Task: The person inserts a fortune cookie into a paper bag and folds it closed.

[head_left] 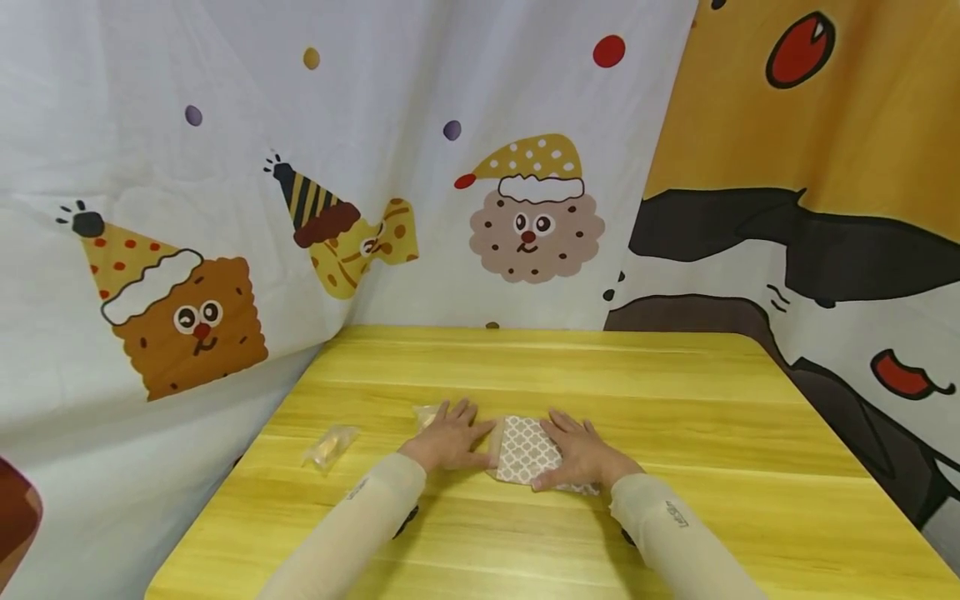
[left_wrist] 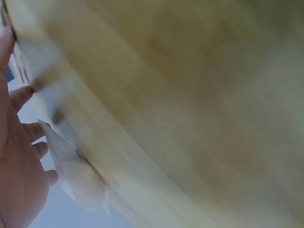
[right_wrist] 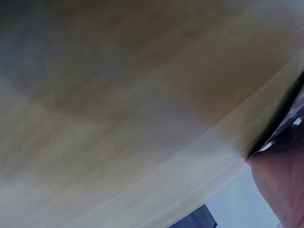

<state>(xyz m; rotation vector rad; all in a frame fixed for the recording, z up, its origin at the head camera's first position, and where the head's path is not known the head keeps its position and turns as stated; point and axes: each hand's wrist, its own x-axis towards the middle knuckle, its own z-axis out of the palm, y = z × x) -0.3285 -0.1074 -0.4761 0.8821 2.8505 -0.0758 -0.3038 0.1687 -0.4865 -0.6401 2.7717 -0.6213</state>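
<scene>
A flat, paper-like piece with a beige-and-white lattice pattern lies on the table, a plain beige strip along its left end. My left hand rests at that end, thumb touching the strip and fingers spread. On the right part of the patterned piece lies my right hand, fingers extended, covering some of it. In the right wrist view only an edge of my right hand shows. Beside my left fingers is a clear plastic packet, partly hidden in the head view; its contents are unclear.
Another clear packet with something yellowish inside lies on the left of the wood-grain table. A printed cloth with cartoon figures hangs behind and beside the table. Something reddish-brown shows at the far left edge.
</scene>
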